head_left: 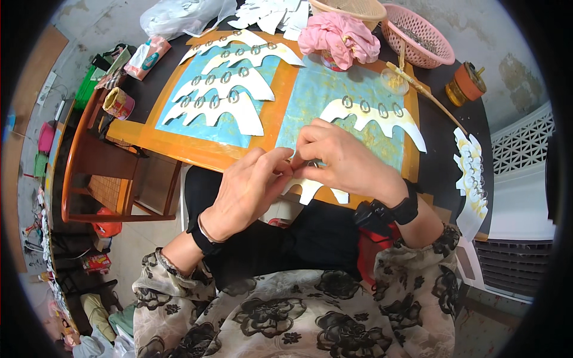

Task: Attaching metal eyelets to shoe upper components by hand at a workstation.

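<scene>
We see the left hand (248,188) and the right hand (340,161) meeting fingertip to fingertip at the near edge of the orange-framed wooden board with blue-green panels (271,107), both pinched shut on a white scalloped card (310,190). The hands cover most of that card; only its pointed lower lobes show beneath the fingers. Something small sits between the fingertips, but we cannot make it out. The card lies flat, its long axis running left to right, lobes pointing toward us.

Beyond, a matching white scalloped card carrying a row of metal rings (373,116) lies on the board's right panel, and a stack of such cards (224,89) on the left panel. Further back sit a crumpled pink cloth (337,33) and a pink plastic basket (418,36).
</scene>
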A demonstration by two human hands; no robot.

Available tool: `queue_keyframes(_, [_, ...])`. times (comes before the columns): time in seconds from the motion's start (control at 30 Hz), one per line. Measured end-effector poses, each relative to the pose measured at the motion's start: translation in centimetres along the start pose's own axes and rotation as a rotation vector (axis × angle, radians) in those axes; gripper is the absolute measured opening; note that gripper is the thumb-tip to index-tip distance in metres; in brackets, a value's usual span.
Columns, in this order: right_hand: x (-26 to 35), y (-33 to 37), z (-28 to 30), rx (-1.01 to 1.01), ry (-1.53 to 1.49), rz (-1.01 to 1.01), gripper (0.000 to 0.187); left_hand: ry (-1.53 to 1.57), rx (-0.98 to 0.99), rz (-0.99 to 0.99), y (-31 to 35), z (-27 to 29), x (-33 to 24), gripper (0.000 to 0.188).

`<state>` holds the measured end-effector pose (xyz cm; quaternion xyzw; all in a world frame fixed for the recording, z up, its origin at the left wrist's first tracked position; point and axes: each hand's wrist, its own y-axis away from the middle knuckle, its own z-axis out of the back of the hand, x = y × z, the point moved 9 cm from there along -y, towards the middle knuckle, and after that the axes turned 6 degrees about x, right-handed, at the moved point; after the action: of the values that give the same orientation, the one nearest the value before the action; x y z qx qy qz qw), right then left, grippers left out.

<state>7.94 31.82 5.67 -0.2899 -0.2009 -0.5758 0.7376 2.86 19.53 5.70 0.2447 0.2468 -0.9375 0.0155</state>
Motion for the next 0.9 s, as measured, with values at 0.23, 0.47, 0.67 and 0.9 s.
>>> queue_keyframes(0.23, [0.3,0.1,1.2,-0.065,-0.028,0.034,0.012,-0.090,-0.049,-0.101,0.3,0.4,-0.5,0.048])
queue_keyframes(0.47, [0.1,-0.3,0.0,0.031,-0.201,-0.024,0.020,-0.086,-0.099,-0.136,0.6,0.4,-0.5,0.049])
queue_keyframes(0.67, [0.5,-0.2,-0.2,0.022,-0.096,0.030,0.020,-0.087,-0.140,-0.148,1.0,0.2,-0.3,0.048])
queue_keyframes(0.9, [0.4,-0.3,-0.2,-0.020,-0.066,0.055,0.017,-0.007,-0.150,-0.086,1.4,0.1,0.5,0.046])
